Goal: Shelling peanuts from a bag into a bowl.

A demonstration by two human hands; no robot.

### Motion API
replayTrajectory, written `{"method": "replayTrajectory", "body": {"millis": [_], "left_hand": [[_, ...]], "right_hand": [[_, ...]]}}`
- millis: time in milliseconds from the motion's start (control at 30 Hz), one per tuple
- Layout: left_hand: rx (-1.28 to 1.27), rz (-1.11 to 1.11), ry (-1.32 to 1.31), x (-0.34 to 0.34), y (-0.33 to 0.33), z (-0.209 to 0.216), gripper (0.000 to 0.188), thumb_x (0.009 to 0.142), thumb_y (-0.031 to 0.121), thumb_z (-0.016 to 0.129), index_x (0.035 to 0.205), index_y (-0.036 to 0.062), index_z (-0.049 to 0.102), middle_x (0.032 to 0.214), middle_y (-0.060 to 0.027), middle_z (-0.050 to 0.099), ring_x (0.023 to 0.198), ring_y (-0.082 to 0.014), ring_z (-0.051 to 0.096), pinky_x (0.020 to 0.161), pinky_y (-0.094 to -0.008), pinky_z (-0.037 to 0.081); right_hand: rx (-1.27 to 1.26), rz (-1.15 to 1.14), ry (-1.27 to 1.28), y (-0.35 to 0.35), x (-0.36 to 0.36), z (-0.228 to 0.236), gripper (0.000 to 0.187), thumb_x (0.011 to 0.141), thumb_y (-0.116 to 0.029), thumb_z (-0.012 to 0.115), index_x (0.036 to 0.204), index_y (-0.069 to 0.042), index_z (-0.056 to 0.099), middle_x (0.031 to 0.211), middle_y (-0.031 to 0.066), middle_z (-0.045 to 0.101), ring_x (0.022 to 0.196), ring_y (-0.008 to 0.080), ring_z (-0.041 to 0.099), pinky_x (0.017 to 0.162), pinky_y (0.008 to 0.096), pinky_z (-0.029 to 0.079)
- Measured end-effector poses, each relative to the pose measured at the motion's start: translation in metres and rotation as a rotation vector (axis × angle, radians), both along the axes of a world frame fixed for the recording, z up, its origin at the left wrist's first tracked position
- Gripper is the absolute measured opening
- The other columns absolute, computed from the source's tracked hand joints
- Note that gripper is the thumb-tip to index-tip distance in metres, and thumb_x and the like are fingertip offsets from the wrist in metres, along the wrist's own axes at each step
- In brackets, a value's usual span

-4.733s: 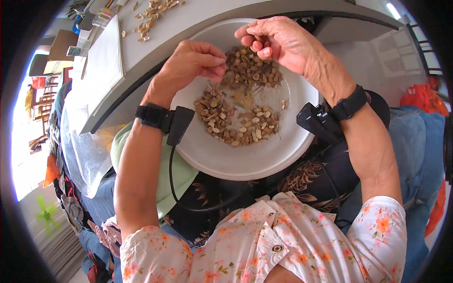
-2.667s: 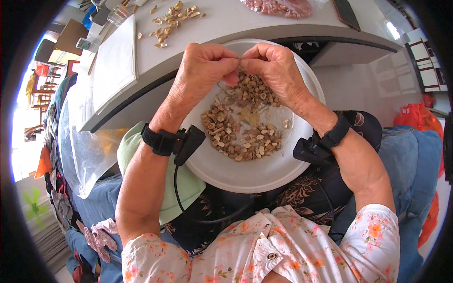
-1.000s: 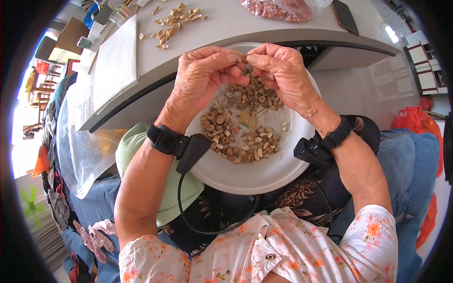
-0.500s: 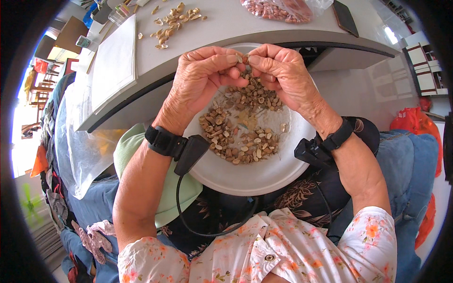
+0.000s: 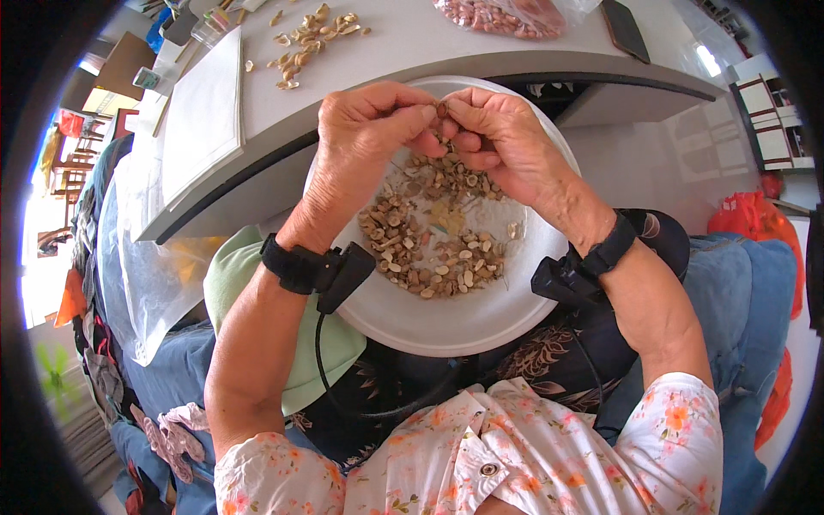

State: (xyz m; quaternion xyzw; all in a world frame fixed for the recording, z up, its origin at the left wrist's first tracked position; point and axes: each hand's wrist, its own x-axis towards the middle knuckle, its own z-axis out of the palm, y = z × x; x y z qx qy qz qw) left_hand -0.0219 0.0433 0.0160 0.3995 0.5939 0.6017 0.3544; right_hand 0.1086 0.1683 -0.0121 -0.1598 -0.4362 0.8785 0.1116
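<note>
The left hand (image 5: 365,133) and right hand (image 5: 508,142), apart in the earliest frame, now meet over the basin (image 5: 446,330) — each grip pinched closed, a small brown nut (image 5: 443,111) between them — above scattered shells (image 5: 452,264).

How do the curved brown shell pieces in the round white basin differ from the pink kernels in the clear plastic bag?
Colour: the curved brown shell pieces vary from brown to cream; the pink kernels look more uniform.
Place: the shell pieces lie loose in the round white basin; the kernels are inside the clear plastic bag on the grey table.
Both are many small pieces.
</note>
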Motion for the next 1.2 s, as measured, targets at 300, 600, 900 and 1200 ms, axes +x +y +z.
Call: {"method": "replayTrajectory", "body": {"millis": [300,600,900,1200], "left_hand": [[0.221,0.028,0.98,0.002,0.001,-0.022,0.015,0.078,-0.004,0.059,0.093,-0.0007,0.061,0.085,-0.01,0.06,0.072,-0.023,0.063,0.064,-0.0303,0.051],[0.26,0.045,1.073,0.003,0.001,-0.019,0.017,0.077,-0.005,0.059,0.093,-0.0001,0.061,0.085,-0.0123,0.06,0.071,-0.0291,0.061,0.063,-0.032,0.05],[0.199,0.134,0.925,0.0,0.003,-0.025,0.012,0.079,-0.003,0.059,0.09,-0.0003,0.062,0.078,-0.0093,0.062,0.064,-0.0167,0.062,0.058,-0.0258,0.049],[0.189,0.147,0.948,0.002,0.002,-0.021,0.011,0.08,-0.003,0.06,0.091,-0.0007,0.062,0.077,-0.0086,0.062,0.063,-0.0148,0.062,0.058,-0.0241,0.049]], "right_hand": [[-0.136,0.037,0.06,0.0,-0.003,-0.016,0.018,0.094,-0.016,0.051,0.095,0.0,0.057,0.08,0.0028,0.056,0.064,0.0049,0.044,0.048,0.016,0.035],[-0.191,0.032,0.052,0.001,-0.003,-0.016,0.016,0.094,-0.014,0.051,0.096,0.001,0.058,0.081,0.0034,0.057,0.065,0.0054,0.045,0.05,0.0158,0.037],[-0.198,0.036,0.053,0.002,-0.003,-0.017,0.018,0.093,-0.014,0.054,0.096,0.003,0.059,0.082,0.0053,0.058,0.065,0.0058,0.048,0.051,0.0161,0.038],[-0.211,0.084,0.083,0.002,-0.004,-0.018,0.02,0.092,-0.016,0.056,0.096,0.003,0.059,0.083,0.0051,0.059,0.066,0.0058,0.047,0.05,0.0162,0.036]]}}
